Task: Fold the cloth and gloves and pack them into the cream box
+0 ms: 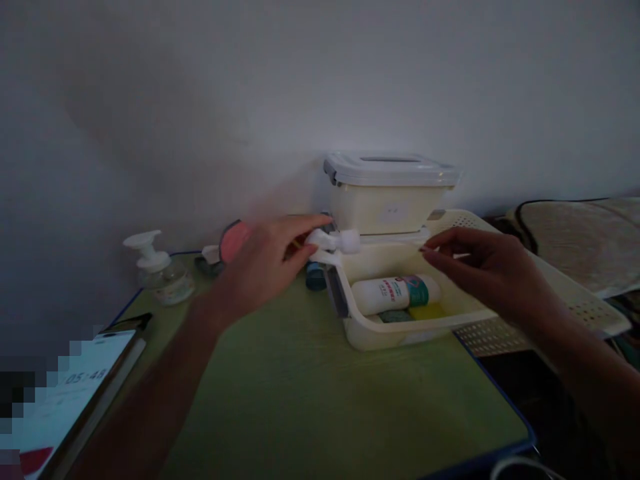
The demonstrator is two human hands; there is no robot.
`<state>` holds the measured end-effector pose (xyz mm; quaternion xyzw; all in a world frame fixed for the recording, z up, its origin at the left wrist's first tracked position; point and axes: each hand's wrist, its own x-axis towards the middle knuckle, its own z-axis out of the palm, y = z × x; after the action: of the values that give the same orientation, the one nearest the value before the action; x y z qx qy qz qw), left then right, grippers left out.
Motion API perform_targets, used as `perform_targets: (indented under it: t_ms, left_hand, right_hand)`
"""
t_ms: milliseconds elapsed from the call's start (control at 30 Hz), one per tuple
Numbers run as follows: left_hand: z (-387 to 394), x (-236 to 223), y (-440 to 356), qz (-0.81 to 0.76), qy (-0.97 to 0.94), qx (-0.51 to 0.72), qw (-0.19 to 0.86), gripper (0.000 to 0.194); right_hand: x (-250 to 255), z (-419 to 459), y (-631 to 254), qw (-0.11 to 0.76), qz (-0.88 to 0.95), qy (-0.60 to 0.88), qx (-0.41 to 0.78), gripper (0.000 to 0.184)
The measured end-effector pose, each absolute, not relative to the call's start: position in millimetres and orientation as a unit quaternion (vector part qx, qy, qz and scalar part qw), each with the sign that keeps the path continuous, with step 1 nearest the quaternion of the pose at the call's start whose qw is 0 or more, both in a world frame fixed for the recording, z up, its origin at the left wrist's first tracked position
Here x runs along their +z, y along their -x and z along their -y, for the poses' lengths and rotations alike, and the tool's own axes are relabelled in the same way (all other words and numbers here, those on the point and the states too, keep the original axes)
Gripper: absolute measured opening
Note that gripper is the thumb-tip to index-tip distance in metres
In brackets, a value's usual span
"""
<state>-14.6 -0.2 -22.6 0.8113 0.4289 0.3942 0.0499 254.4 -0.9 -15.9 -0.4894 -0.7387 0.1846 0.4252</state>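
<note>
My left hand (267, 257) is pinched around a small white plastic piece (333, 243) with a round cap-like end and forked arms; its exact kind I cannot make out. This piece is held at the left rim of a cream plastic bin (400, 333). My right hand (475, 260) hovers over the bin's right side, thumb and fingertips pressed together; whether something tiny is between them I cannot tell. Inside the bin lies a white bottle (383, 295) with a green band, on its side, above a yellow item (427, 311).
A lidded storage box (385, 200) stands behind the bin against the wall. To the left are a clear pump bottle (170, 280), a pink round object (233, 241) and a lit tablet (85, 387). A perforated basket (575, 293) extends past the table's right edge (495, 393).
</note>
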Motion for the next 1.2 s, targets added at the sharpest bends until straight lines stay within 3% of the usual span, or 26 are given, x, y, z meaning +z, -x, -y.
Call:
perform_targets:
  t_ms: [200,333,533,900,1200]
  left_hand:
    - [-49.6,-37.7,-44.7,-0.449,-0.841,0.302,-0.006,0.02]
    - [-68.4,-58.4,-58.9,-0.471,-0.859,0.199,-0.024,0.024]
    - [-72.3,-68.1,-64.1,-0.484,-0.863,0.14,-0.041,0.029]
    - [-59.3,-47.7,-85.6,-0.491,-0.868,0.017,-0.078,0.015]
    - [-53.4,-50.9,-93.2,-0.464,-0.881,-0.001,-0.095,0.024]
  right_hand:
    - [-13.8,-47.3,-282.9,0.407,0.73,0.547,0.046,0.013]
    - [-30.9,-74.8,-289.5,0.323,0.766,0.556,0.008,0.012]
    - [-53.3,-88.6,-290.5,0.135,0.804,0.573,-0.087,0.025]
    - [-73.8,-94.7,-288.1,-0.023,0.84,0.532,-0.103,0.018]
    - [-63.5,-84.1,-310.7,-0.097,0.853,0.502,-0.105,0.022]
